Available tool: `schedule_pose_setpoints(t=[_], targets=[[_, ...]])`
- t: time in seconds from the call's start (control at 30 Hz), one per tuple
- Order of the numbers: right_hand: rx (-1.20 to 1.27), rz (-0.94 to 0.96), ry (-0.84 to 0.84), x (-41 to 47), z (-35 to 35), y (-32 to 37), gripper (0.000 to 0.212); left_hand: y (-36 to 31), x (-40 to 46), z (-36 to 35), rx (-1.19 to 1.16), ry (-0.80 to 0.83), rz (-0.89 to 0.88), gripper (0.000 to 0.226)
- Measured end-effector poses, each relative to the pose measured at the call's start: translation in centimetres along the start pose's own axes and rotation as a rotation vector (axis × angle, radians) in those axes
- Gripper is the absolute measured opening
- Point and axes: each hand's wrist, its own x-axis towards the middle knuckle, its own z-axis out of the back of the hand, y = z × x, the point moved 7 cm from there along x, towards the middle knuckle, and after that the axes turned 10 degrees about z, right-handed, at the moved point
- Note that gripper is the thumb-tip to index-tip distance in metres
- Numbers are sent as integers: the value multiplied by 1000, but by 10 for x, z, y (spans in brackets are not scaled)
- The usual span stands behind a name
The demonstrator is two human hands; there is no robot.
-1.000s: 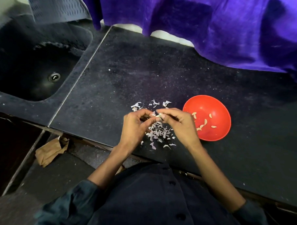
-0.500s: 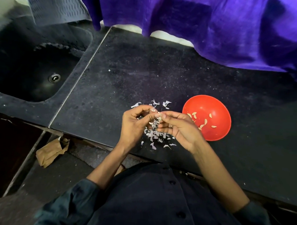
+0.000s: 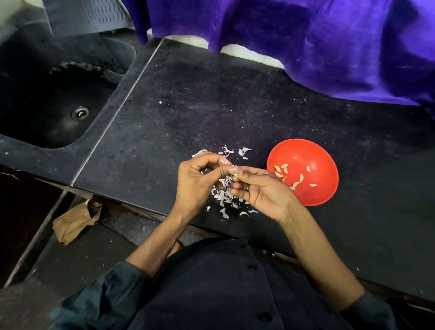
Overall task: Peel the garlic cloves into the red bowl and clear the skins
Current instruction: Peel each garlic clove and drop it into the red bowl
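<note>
Both hands, L (image 3: 196, 182) & R (image 3: 261, 190), grip pinched on garlic clove (image 3: 234, 171); its axis too small to tell.

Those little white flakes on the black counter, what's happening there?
A person is peeling garlic by hand. The left hand and right hand meet over the counter, each pinching one small garlic clove between the fingertips. The flakes are garlic skins, scattered under and just beyond the hands. Several peeled cloves already lie in the red bowl beside the right hand. The skins have not been cleared yet.
</note>
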Motion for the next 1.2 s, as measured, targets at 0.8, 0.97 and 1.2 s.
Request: schedule_pose_setpoints(t=[0.8, 0.97, 1.2], targets=[[81, 28, -103, -4, -4, -6, 17, -13, -10, -9, 560, -32, -276, 22], [158, 44, -154, -4, -1, -2, 14, -13, -16, -14, 593, -65, -321, 21], [115, 87, -172, -2, 10, 0, 11, 1, -11, 5, 337, -162, 29, 14]])
